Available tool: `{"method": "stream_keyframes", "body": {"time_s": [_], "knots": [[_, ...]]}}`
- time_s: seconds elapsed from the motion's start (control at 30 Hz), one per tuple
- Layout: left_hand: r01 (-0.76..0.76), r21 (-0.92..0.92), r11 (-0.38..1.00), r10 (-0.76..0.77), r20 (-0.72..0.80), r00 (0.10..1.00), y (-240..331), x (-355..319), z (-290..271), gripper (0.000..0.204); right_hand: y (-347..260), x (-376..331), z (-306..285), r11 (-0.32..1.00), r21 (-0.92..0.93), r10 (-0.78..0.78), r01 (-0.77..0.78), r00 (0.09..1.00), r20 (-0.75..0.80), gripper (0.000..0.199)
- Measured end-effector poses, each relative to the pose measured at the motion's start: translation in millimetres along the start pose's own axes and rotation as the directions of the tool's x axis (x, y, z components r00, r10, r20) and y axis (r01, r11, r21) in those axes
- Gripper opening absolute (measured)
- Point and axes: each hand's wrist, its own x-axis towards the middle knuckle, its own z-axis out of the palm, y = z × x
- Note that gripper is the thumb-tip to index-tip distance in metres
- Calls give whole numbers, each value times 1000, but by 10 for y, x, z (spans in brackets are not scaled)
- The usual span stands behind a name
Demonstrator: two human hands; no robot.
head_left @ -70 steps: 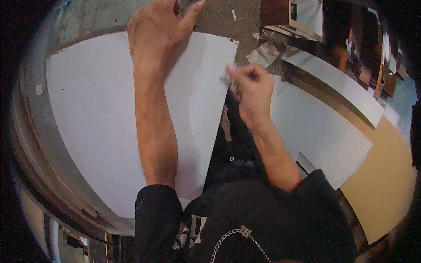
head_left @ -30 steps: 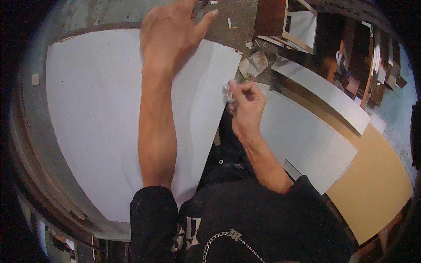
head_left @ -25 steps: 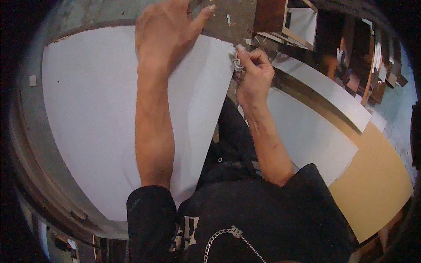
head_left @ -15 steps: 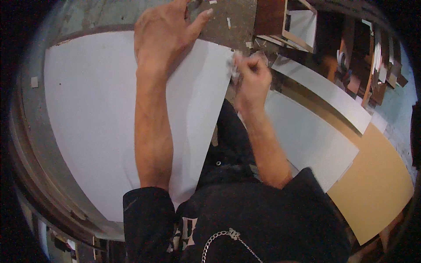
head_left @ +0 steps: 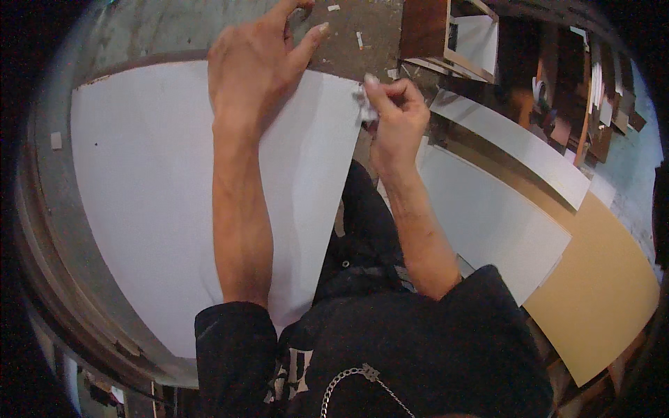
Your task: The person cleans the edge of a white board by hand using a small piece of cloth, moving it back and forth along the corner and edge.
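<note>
A large white board (head_left: 153,195) lies in front of me on a worn bench. My left hand (head_left: 258,63) rests flat on its far edge, fingers spread and reaching past the board onto the rough surface beyond. My right hand (head_left: 394,115) is closed around a small crumpled white wad (head_left: 365,106) and holds it against the board's far right corner. My forearms cross the board and the gap beside it.
More white panels (head_left: 488,216) lie to the right, with a tan board (head_left: 599,299) beyond them. A brown wooden box frame (head_left: 446,31) stands at the far right. Small white scraps (head_left: 359,38) litter the rough surface ahead. The bench's worn edge (head_left: 56,279) curves along the left.
My right hand has travelled with the wad along the board's right edge, from partway down it to the far corner. My left hand stayed planted at the far edge.
</note>
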Motion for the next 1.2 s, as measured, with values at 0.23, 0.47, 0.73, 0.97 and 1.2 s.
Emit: {"method": "stream_keyframes", "body": {"time_s": [0.23,0.47,0.73,0.97,1.2], "knots": [[-277,92,957,291,-343,893,-470,114,391,36,154,-244,-67,988,-109,-112,112,994,9,26],[-244,29,969,241,-308,920,-410,86,299,37,-170,304,-308,959,-93,-253,267,958,135,11],[-274,32,961,268,-342,901,-391,130,352,37,-310,535,-330,742,-318,-305,591,719,624,11],[-207,42,977,210,-314,926,-446,120,395,36,-398,579,-216,704,-420,-223,573,739,636,9],[-560,112,821,566,-292,771,-409,-87,341,43,-234,1163,-736,915,-281,-99,290,835,541,10]]}}
